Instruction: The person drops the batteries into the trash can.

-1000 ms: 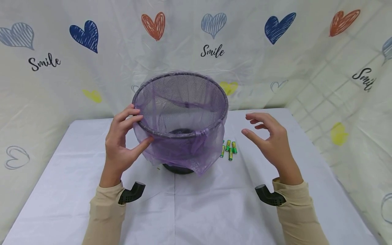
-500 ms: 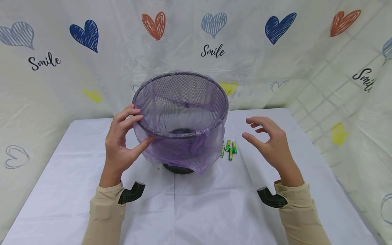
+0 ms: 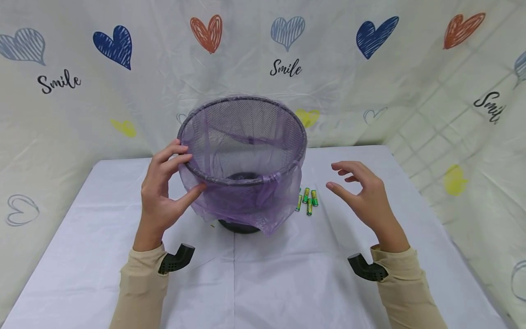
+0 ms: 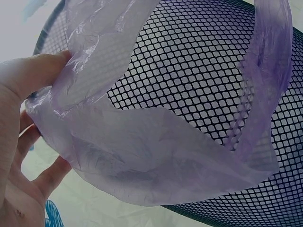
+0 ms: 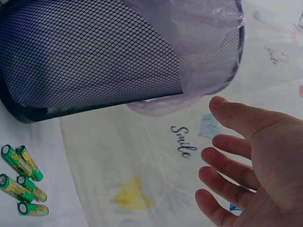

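A black mesh trash can (image 3: 251, 132) stands on the table, lined with a thin purple plastic bag (image 3: 271, 201) folded over its rim. My left hand (image 3: 162, 192) holds the can's rim at the left through the bag, with the thumb at the front and the fingers along the rim. In the left wrist view the thumb (image 4: 42, 71) presses on the bag (image 4: 156, 156) and the mesh shows behind it. Off to the right, my right hand (image 3: 363, 192) hovers with relaxed, slightly bent fingers, apart from the can, holding nothing.
Several green and yellow batteries (image 3: 310, 207) lie on the table just right of the can; the can hides part of one in the head view. A white cloth covers the table (image 3: 287, 283). Behind it hangs a pale curtain (image 3: 242, 73) with printed hearts.
My right hand has drifted slightly down and to the right, a little farther from the can. The left hand, the can and the batteries have stayed in place.
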`<action>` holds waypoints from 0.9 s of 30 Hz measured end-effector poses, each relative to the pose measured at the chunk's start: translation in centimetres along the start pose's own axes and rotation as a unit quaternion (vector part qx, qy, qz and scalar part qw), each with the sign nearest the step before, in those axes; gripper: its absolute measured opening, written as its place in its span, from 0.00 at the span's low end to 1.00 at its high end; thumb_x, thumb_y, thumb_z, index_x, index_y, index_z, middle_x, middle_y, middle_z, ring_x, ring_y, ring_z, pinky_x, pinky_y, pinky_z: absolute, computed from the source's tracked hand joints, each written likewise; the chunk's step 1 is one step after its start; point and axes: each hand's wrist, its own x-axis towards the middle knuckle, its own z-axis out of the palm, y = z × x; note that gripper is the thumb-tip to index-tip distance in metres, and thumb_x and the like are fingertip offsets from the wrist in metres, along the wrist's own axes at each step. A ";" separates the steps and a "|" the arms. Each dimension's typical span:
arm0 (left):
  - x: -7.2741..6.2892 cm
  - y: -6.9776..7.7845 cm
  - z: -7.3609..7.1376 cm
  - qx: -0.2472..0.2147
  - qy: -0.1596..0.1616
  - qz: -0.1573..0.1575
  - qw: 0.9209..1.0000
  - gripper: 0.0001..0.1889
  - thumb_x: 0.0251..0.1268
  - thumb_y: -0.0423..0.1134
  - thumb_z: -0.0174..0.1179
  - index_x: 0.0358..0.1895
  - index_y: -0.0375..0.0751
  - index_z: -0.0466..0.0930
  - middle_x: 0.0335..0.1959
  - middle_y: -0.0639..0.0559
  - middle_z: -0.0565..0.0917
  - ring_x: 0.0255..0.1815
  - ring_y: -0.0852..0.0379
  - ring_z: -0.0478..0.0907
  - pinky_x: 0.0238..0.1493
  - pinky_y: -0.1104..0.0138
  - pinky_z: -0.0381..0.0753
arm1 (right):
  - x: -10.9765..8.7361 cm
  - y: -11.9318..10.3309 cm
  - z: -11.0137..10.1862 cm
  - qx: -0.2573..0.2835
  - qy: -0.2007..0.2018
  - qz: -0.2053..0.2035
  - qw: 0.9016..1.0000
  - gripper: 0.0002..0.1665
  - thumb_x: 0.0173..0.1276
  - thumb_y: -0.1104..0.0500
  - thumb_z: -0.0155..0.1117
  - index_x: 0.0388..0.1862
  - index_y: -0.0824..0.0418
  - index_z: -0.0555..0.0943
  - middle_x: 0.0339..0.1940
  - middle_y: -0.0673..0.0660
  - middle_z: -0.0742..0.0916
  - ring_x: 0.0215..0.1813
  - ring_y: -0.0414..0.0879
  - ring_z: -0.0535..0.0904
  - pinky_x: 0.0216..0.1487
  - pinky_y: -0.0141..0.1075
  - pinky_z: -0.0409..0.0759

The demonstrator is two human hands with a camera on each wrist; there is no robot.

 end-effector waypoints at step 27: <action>0.0 0.0 0.0 0.001 -0.001 -0.003 1.000 0.31 0.54 0.46 0.71 0.47 0.17 0.75 0.55 0.32 0.75 0.70 0.37 0.66 0.65 0.67 0.77 | -1.1 1.8 0.7 -0.021 -0.036 0.025 0.999 0.26 0.55 0.63 0.75 0.54 0.61 0.80 0.50 0.55 0.84 0.48 0.44 0.77 0.46 0.20 0.75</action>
